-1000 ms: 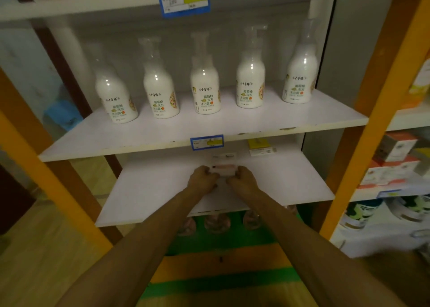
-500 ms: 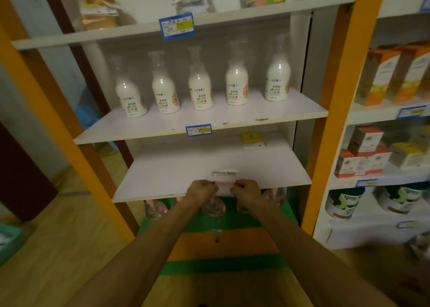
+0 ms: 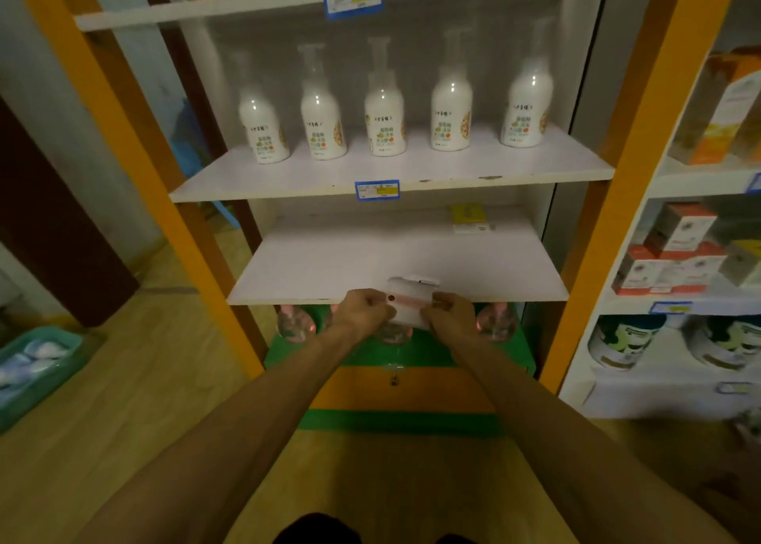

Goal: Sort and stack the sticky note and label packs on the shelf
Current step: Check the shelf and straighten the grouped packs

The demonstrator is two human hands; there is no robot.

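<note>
Both hands, left (image 3: 362, 310) and right (image 3: 451, 315), pinch the label pack (image 3: 407, 302) by its ends at the shelf (image 3: 329, 263) edge. We judge it best kept level and square, then stacked by the yellow pack (image 3: 467, 214).

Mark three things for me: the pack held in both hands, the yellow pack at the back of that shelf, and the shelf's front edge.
white label pack (image 3: 407, 302), head view, on its pink stripe.
yellow pack (image 3: 468, 213), head view, middle of its yellow face.
shelf (image 3: 288, 298), head view, bare front edge left of the hands.
</note>
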